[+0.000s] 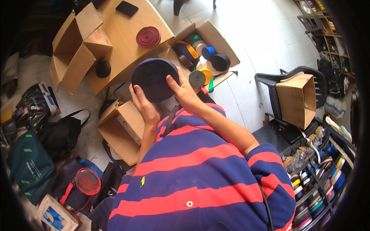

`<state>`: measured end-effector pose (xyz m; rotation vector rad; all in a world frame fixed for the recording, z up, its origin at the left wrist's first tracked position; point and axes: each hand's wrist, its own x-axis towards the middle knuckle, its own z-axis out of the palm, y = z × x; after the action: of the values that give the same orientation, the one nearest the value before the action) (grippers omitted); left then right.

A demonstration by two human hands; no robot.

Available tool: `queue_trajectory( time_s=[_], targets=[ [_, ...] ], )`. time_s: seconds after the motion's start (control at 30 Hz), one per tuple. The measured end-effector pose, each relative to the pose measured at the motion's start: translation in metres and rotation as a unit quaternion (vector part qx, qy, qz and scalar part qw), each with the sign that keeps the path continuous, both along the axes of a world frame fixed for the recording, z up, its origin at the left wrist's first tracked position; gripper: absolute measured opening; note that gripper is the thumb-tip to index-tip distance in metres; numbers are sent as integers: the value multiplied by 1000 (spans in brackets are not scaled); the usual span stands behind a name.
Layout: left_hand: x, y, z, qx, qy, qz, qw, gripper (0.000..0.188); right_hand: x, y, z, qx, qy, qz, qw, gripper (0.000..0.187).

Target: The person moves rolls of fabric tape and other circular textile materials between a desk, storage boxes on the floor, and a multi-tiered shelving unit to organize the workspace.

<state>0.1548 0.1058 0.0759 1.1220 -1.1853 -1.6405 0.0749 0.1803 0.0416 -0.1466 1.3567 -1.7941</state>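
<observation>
A wide, flat roll of dark navy webbing (154,79) is held up in front of me between both hands. My left hand (144,106) grips its lower left edge, fingers along the rim. My right hand (184,90) clasps the right edge, with the thumb over the roll's face. Beyond it, a maroon roll of webbing (148,37) lies flat on the wooden table (125,36). Just to the right, an open cardboard box (221,36) holds several rolls in green, orange, blue, black, yellow and olive.
An empty-looking open carton (79,44), a small black roll (103,69) and a phone (127,9) sit on the table. Another carton (131,121) stands below left. A black chair (320,81) bears a box (295,98). Racked rolls (308,200) fill the lower right; bags (32,165) crowd the left.
</observation>
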Motion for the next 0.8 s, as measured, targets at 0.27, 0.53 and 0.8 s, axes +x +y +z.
queue_trajectory(
  time_s=[0.27,0.53,0.8],
  targets=[
    [-18,-22,-24,-37,-123,-72,989,39,-63,15,-16,-11,-81,185,979,49],
    [-23,-14,-72,-119,-197,47,972,49,-39,-27,-53,-50,-158,116,979,46],
    [-7,-94,-129,-87,-300,56,948,45,-20,-115,-116,34,-103,78,991,44]
  ],
)
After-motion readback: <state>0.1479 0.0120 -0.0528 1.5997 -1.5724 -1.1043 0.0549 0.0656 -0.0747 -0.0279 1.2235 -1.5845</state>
